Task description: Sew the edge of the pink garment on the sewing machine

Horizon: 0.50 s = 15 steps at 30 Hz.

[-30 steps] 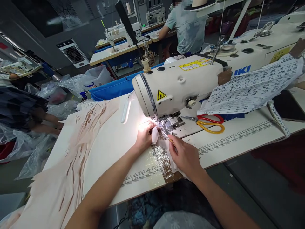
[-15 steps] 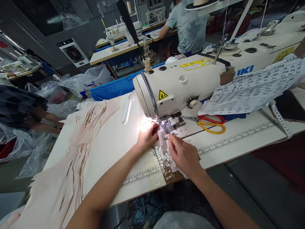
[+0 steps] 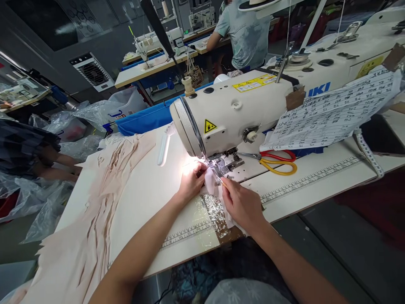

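Head view. Left hand [image 3: 190, 182] lies flat-ish on the table under the machine lamp, fingers curled down onto a small white fabric piece [image 3: 211, 185], pressing it beside the presser foot [image 3: 218, 165] of the sewing machine [image 3: 234, 112]. Glare from the lamp washes out the fingertips, so exact contact is hard to read; it looks like a pinch on the cloth edge.

Right hand [image 3: 242, 204] just right of the left, fingers closed on a thin stick-like tool [image 3: 219, 179], its tip pointing toward the foot and resting on or just over the white piece. The cloth runs from the needle area back under the right palm toward the table edge.

Shiny tape patch [image 3: 218, 215] on the table [image 3: 148, 190] below the hands, crossing a printed ruler strip.

Right of the needle plate: scissors [image 3: 278, 162] with red and yellow handles, lying flat, apart from the hands. Above them a printed paper sheet [image 3: 335, 114] taped to the machine body.

Left half of the table: pile of pale pink fabric [image 3: 95, 219], spilling over the near edge. A white tube lamp [image 3: 163, 147] lies near the machine head.

Background: another person [image 3: 245, 33] seated at a far machine, back turned.
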{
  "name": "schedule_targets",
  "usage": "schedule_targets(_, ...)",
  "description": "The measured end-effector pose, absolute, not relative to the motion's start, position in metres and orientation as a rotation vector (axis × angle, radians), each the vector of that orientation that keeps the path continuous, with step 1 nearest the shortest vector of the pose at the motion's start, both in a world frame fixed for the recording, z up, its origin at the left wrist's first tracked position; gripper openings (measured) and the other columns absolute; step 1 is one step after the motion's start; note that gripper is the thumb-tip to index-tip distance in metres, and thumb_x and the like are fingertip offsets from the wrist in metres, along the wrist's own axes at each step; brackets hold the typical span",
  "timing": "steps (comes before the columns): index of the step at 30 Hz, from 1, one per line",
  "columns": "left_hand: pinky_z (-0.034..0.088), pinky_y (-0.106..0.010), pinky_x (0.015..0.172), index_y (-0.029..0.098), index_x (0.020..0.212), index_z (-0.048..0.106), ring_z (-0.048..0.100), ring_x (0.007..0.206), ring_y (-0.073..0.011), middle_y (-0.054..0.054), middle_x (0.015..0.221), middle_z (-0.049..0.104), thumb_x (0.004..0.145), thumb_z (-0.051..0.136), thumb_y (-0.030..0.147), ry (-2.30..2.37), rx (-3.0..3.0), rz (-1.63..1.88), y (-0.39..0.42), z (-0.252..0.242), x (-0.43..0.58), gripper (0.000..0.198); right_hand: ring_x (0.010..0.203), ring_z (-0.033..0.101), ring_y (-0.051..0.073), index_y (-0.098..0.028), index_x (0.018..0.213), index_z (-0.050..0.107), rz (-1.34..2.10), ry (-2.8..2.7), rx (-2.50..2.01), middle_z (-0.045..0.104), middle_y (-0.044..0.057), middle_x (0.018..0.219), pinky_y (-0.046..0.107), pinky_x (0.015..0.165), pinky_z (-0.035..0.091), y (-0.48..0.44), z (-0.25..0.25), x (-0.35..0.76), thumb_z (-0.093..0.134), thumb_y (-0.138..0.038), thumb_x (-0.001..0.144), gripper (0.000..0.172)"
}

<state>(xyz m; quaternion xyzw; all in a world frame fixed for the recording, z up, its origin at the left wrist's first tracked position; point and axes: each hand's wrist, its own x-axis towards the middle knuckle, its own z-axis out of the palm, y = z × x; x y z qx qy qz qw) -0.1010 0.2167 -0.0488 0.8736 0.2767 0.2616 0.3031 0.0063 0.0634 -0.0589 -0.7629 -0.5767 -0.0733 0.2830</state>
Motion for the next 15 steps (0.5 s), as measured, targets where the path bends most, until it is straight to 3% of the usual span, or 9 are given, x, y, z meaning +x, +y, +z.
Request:
schedule_targets(6, 0.053, -0.027, 0.073, 0.02, 0.08, 0.06, 0.06, 0.08, -0.0148, -0.003, 0.087, 0.066, 0.087, 0.047, 0.014, 0.596, 2.772, 0.694, 0.216, -0.049, -0.102, 0.015, 0.059, 0.065, 0.014, -0.015, 0.111, 0.065, -0.26, -1.555, -1.999, 0.074, 0.004, 0.086, 0.024, 0.048, 0.037, 0.065, -0.06, 0.006, 0.038, -0.019, 0.096, 0.03)
schedule_targets(10, 0.054, -0.026, 0.069, 0.017, 0.091, 0.065, 0.062, 0.088, -0.0171, -0.007, 0.092, 0.066, 0.089, 0.045, 0.013, 0.539, 3.006, 0.589, 0.213, -0.047, -0.104, 0.021, 0.063, 0.067, 0.017, -0.013, 0.111, 0.064, -0.272, -1.527, -1.997, 0.075, 0.007, 0.085, 0.024, 0.05, 0.04, 0.06, -0.061, 0.004, 0.038, -0.018, 0.095, 0.031)
schedule_targets(15, 0.057, -0.027, 0.071, 0.018, 0.101, 0.068, 0.062, 0.088, -0.0161, -0.008, 0.103, 0.065, 0.095, 0.04, 0.018, 0.463, 3.017, 0.45, 0.208, -0.038, -0.114, 0.029, 0.056, 0.065, 0.017, -0.017, 0.1, 0.063, 0.051, -1.412, -1.849, 0.07, 0.004, 0.071, 0.023, 0.049, 0.044, 0.013, -0.051, -0.002, 0.039, -0.023, 0.093, 0.026)
